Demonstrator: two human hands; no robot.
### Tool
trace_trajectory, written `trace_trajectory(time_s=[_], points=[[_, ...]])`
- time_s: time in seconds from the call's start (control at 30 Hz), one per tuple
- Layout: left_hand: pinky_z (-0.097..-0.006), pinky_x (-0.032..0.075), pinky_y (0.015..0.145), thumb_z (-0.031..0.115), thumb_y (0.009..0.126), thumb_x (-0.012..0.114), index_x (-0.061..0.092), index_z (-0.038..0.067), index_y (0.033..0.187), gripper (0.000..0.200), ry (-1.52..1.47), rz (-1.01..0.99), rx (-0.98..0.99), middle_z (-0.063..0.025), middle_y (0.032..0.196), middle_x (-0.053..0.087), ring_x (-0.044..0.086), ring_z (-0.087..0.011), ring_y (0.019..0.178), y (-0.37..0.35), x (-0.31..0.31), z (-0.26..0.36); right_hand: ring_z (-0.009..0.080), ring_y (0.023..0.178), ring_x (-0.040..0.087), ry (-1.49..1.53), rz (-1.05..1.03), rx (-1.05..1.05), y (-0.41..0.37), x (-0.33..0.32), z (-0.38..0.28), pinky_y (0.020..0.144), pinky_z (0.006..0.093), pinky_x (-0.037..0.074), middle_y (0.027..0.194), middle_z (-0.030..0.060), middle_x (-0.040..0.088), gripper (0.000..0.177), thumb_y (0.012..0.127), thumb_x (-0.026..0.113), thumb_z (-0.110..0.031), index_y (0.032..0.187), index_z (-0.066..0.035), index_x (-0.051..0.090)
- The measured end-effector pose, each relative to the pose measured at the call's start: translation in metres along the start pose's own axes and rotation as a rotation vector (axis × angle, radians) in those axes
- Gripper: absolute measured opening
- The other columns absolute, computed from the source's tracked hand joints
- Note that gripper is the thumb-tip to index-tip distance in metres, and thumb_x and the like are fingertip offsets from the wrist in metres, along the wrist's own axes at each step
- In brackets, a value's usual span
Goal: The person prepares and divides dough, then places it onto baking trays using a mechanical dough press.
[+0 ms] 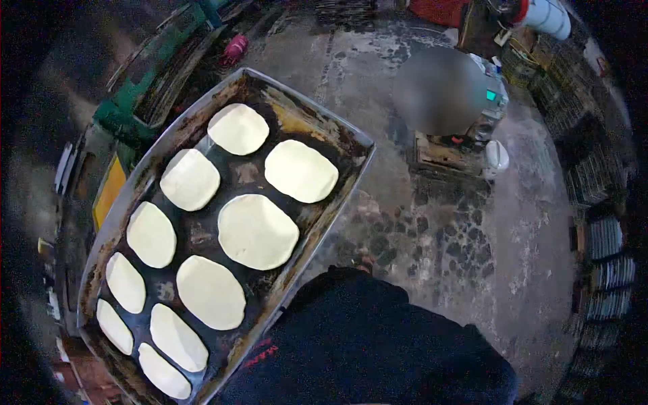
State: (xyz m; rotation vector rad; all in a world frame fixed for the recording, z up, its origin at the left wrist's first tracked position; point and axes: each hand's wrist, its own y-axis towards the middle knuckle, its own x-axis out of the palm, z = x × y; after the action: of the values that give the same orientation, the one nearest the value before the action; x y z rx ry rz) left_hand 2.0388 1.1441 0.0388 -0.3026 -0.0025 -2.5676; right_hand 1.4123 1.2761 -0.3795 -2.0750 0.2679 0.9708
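A large, dark, blackened metal baking tray point(312, 109) fills the left half of the head view, tilted and running from the lower left up to the middle. On it lie several flat, pale, round dough discs point(256, 231) in two rows, apart from each other. Neither of my hands shows; whatever holds the tray is hidden under it and behind my dark clothing point(364, 344) at the bottom. My foot tip peeks out just above the clothing.
Another person point(439, 91) is at a low stand at the upper right, with a white bucket point(497, 156) beside it. A green machine point(145, 88) stands at the left. Stacked trays point(604, 270) line the right wall. Stained concrete floor point(486, 256) lies between.
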Motion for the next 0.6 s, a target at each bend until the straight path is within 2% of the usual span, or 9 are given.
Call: trace_trajectory(time_s=[0.1,0.17,0.2,0.33,0.4,0.47,0.5,0.57,0.6], points=[[-0.0464,0.048,0.084,0.049,0.093,0.051,0.048,0.005,0.133,0.06,-0.034,-0.01,-0.003,-0.0195,0.116,0.056,0.058,-0.031,0.096,-0.002,-0.012,-0.007,0.0406,0.114,0.056,-0.061,0.254,-0.178,0.076,-0.096,-0.108,0.1,0.0475,0.043,0.122,0.021,0.061,0.054,0.088,0.055,-0.047,0.121,-0.004,0.062],[-0.0461,0.048,0.084,0.049,0.093,0.051,0.049,0.005,0.133,0.06,-0.022,-0.022,-0.004,-0.0193,0.116,0.056,0.058,-0.0308,0.096,-0.005,-0.02,-0.01,0.0408,0.113,0.056,0.052,0.472,-0.277,0.07,-0.182,-0.186,0.1,0.0474,0.043,0.121,0.0203,0.062,0.053,0.088,0.056,-0.046,0.12,-0.005,0.063],[-0.046,0.048,0.083,0.049,0.093,0.051,0.049,0.006,0.133,0.06,0.004,-0.003,-0.02,-0.0192,0.115,0.056,0.058,-0.0307,0.095,-0.01,-0.013,-0.001,0.0421,0.096,0.063,0.182,0.826,-0.588,0.095,-0.206,-0.203,0.083,0.0443,0.051,0.098,0.0229,0.068,0.03,0.087,0.057,-0.021,0.111,-0.006,0.066],[-0.0453,0.049,0.082,0.049,0.093,0.052,0.049,0.006,0.133,0.059,-0.006,-0.022,-0.025,-0.0188,0.114,0.057,0.058,-0.0303,0.094,-0.012,-0.014,-0.003,0.0355,0.095,0.066,0.522,0.858,-0.724,0.015,-0.313,-0.279,0.083,0.0393,0.052,0.1,0.0218,0.068,0.032,0.087,0.063,-0.025,0.111,-0.003,0.066],[-0.045,0.049,0.082,0.049,0.093,0.052,0.049,0.006,0.133,0.059,0.003,-0.044,-0.02,-0.0186,0.113,0.057,0.059,-0.0301,0.093,-0.016,-0.019,0.0,0.0345,0.093,0.067,0.518,0.966,-0.739,0.004,-0.308,-0.251,0.082,0.0382,0.051,0.096,0.0205,0.069,0.031,0.089,0.062,-0.025,0.109,-0.002,0.065],[-0.0447,0.049,0.081,0.049,0.093,0.052,0.05,0.006,0.133,0.058,-0.002,-0.042,-0.034,-0.0184,0.113,0.058,0.059,-0.0299,0.093,-0.025,-0.028,0.007,0.0364,0.095,0.065,0.284,0.766,-0.493,0.0,-0.276,-0.19,0.086,0.0418,0.05,0.102,0.0195,0.068,0.033,0.094,0.051,-0.027,0.111,-0.001,0.064],[-0.0446,0.049,0.081,0.049,0.093,0.052,0.05,0.006,0.133,0.058,0.004,-0.039,-0.041,-0.0183,0.113,0.058,0.059,-0.0298,0.092,-0.031,-0.036,0.011,0.0368,0.099,0.063,0.268,0.619,-0.317,-0.008,-0.239,-0.151,0.09,0.0436,0.049,0.109,0.0201,0.067,0.037,0.096,0.047,-0.029,0.113,0.0,0.062],[-0.0443,0.05,0.08,0.048,0.093,0.052,0.05,0.006,0.133,0.058,0.004,-0.051,-0.049,-0.0181,0.112,0.058,0.059,-0.0296,0.092,-0.035,-0.04,0.017,0.0417,0.115,0.055,-0.253,0.661,-0.332,0.031,-0.101,-0.013,0.101,0.0486,0.043,0.127,0.0234,0.057,0.042,0.093,0.048,-0.026,0.129,-0.005,0.053],[-0.0441,0.05,0.08,0.048,0.093,0.052,0.05,0.006,0.133,0.058,-0.002,-0.055,-0.045,-0.018,0.112,0.058,0.059,-0.0295,0.091,-0.037,-0.043,0.021,0.0409,0.112,0.056,-0.164,0.308,-0.148,-0.024,-0.065,0.025,0.099,0.0481,0.044,0.125,0.0228,0.058,0.041,0.093,0.048,-0.027,0.128,-0.005,0.054]])
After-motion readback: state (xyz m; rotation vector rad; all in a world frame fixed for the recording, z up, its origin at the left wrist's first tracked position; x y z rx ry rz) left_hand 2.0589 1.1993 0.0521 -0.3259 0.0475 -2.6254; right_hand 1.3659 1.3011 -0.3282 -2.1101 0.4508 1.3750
